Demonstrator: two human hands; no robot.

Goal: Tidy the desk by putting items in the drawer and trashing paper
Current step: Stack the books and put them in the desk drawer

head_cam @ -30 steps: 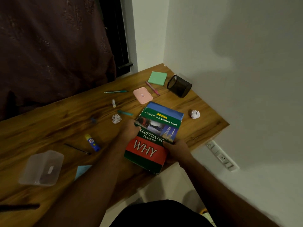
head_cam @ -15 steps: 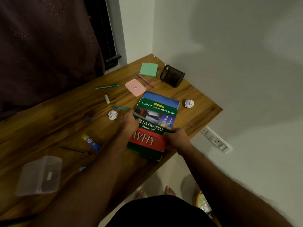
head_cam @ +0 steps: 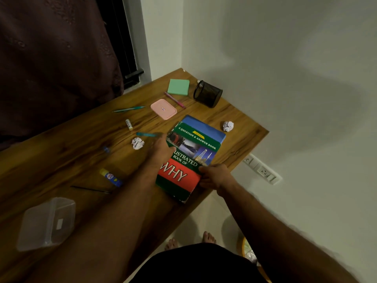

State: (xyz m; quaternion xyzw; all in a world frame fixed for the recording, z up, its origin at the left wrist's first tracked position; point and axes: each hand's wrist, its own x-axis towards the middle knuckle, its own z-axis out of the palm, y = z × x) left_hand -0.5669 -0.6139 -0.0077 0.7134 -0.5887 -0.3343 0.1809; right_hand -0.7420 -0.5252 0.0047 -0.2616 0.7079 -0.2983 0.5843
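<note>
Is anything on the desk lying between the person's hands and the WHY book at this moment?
Nothing visible does. The left hand already touches the left edge of the book and the right hand grips its right edge. The nearest crumpled paper lies left of the left hand, apart from the book. No drawer is in view.

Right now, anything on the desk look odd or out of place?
Yes. The black mesh pen holder lies tipped on its side near the wall, a pink pen loose beside it. Two crumpled white paper balls sit on the wooden desk.
</note>
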